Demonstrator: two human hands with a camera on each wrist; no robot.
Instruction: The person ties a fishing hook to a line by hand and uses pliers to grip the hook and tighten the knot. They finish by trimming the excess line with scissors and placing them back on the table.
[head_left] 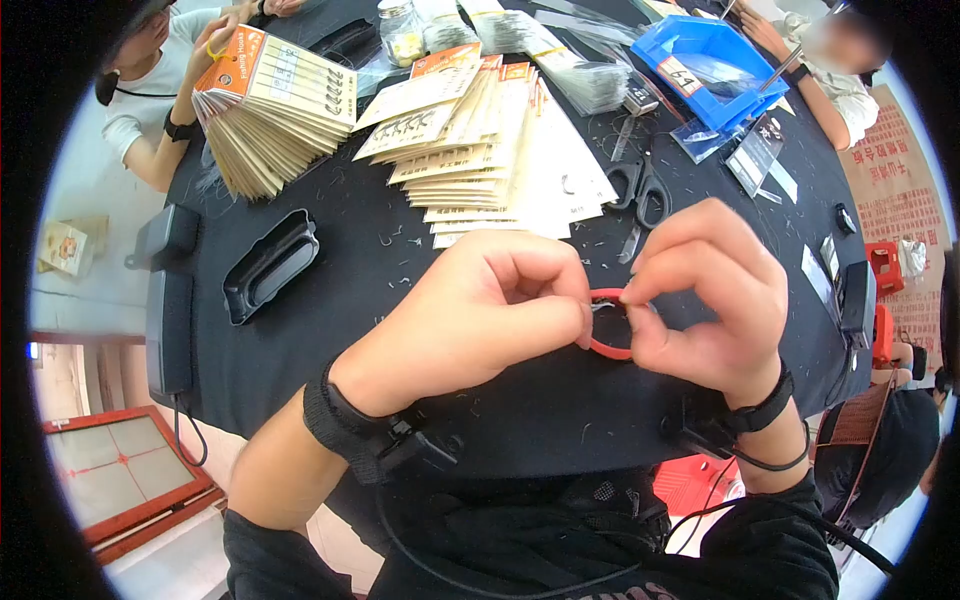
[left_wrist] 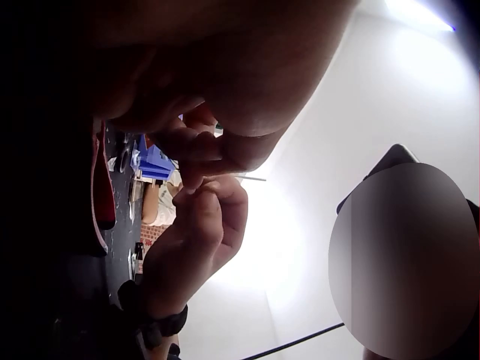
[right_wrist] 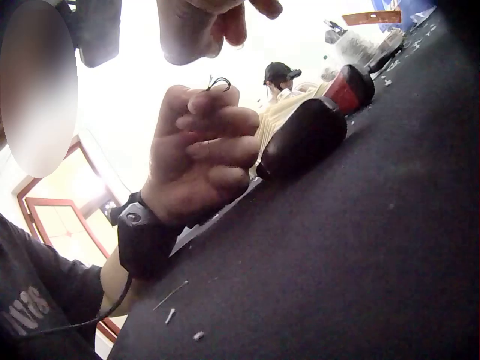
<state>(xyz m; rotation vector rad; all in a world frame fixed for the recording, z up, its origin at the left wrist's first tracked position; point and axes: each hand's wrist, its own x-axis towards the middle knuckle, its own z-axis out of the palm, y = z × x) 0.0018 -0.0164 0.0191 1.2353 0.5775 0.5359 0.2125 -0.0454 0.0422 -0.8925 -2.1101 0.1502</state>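
Card pile (head_left: 480, 150) btwn tray (head_left: 268, 268) (L, nearer) & scissors (head_left: 641, 192) (R); bin (head_left: 655, 45) behind scissors, jar (head_left: 400, 30) behind pile.

left hand (head_left: 480, 320) and right hand (head_left: 705, 300) raised close together, fingers curled, each thumb pinching toward its forefinger

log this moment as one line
left hand: pinching small dark curved piece | right hand: fingers curled, close by | scissors: on table

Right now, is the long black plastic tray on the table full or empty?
Empty: in the head view, the black plastic tray shows its bare floor between raised walls, with nothing lying inside.
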